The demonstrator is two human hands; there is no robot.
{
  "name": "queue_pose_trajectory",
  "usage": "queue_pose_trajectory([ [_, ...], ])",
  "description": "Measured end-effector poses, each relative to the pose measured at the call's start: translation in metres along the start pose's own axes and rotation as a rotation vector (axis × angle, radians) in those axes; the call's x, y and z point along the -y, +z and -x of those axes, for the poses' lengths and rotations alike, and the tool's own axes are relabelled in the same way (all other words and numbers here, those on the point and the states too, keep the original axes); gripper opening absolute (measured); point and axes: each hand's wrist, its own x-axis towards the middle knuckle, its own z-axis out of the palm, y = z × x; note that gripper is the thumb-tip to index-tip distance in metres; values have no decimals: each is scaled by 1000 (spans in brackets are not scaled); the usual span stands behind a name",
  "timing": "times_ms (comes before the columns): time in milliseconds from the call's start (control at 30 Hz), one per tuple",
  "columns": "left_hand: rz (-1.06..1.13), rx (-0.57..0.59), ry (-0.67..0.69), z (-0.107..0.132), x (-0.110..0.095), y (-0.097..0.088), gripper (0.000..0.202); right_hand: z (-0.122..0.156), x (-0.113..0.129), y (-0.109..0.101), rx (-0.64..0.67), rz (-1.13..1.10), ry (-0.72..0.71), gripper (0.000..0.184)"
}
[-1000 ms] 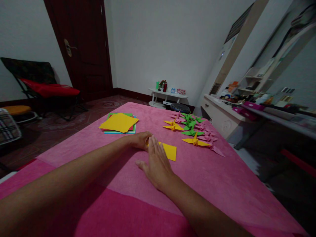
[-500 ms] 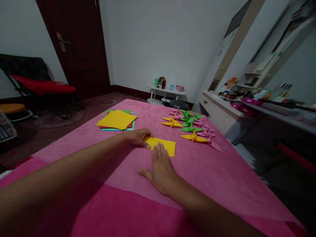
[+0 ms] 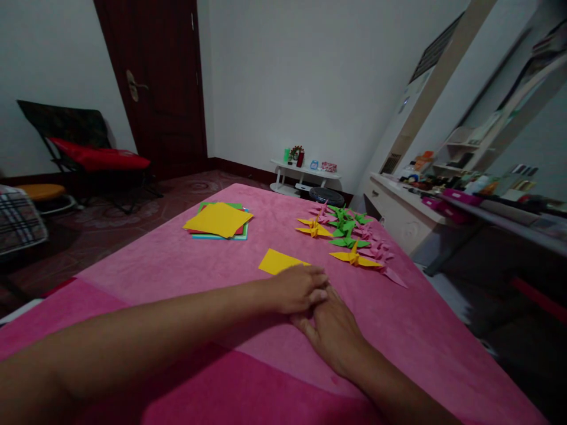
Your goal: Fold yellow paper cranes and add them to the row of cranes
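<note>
A folded yellow paper (image 3: 279,261) lies on the pink cloth in front of me; my hands cover its right part. My left hand (image 3: 301,287) is bent over that right end, fingers curled together at the paper's edge. My right hand (image 3: 334,327) touches it from below right, its thumb pointing left under the left hand. The right fingertips are hidden behind my left fingers. Folded paper cranes in yellow (image 3: 354,257), green (image 3: 349,242) and pink (image 3: 376,247) stand to the right of my hands.
A stack of coloured paper squares (image 3: 219,219), yellow on top, lies at the left back of the cloth-covered table (image 3: 168,262). Beyond stand a low white shelf table (image 3: 283,165) and a folding chair (image 3: 84,144). A cluttered dresser (image 3: 398,200) is at the right.
My left hand has left the paper's left end and crossed to its right end, over my right fingers. My right hand no longer lies flat across the paper's middle. The view has shifted slightly.
</note>
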Motion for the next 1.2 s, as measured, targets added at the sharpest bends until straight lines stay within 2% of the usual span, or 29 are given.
queue_pose_trajectory([
  [67,-9,17,-19,2,-8,16,57,0,-1,2,-41,-8,-48,58],
  [133,-37,54,-104,10,0,21,72,1,-3,5,-44,6,-36,65],
  [233,-113,86,-173,32,31,11,78,3,-4,8,9,52,23,78],
  [300,-164,67,-273,47,54,-2,77,3,-3,4,33,84,46,80],
  [367,-193,53,-355,60,70,-12,74,-3,-2,-4,30,104,57,74],
  [433,-208,55,-380,68,78,-19,71,-16,-4,-16,22,111,79,56],
  [467,-212,56,-384,70,80,-20,70,-26,-6,-22,38,106,104,48],
  [500,-217,50,-384,71,80,-20,69,-37,-8,-26,55,95,144,48],
  [600,-223,11,-384,71,78,-19,66,-72,-18,-32,20,38,200,34],
  [700,-216,-9,-373,70,76,-18,64,-97,-26,-26,108,-33,227,42],
  [767,-207,-14,-366,71,77,-18,63,-105,-30,-22,129,-84,232,45],
  [833,-176,-35,-356,71,79,-18,62,-106,-35,-17,145,-160,241,41],
  [933,-16,-148,-378,65,83,-19,59,-104,-46,-10,102,-449,303,21],
  [1000,179,-297,-463,53,83,-19,58,-103,-51,-4,-29,-767,405,17],
  [1033,290,-390,-520,45,83,-18,59,-103,-53,-2,-84,-834,439,15],
  [1100,507,-523,-605,26,81,-15,60,-104,-52,2,-167,-910,504,19],
  [1133,582,-628,-617,17,80,-13,60,-104,-49,4,-194,-926,525,25],
  [1200,767,-600,-608,1,77,-7,62,-103,-43,6,-249,-1023,554,38],
])
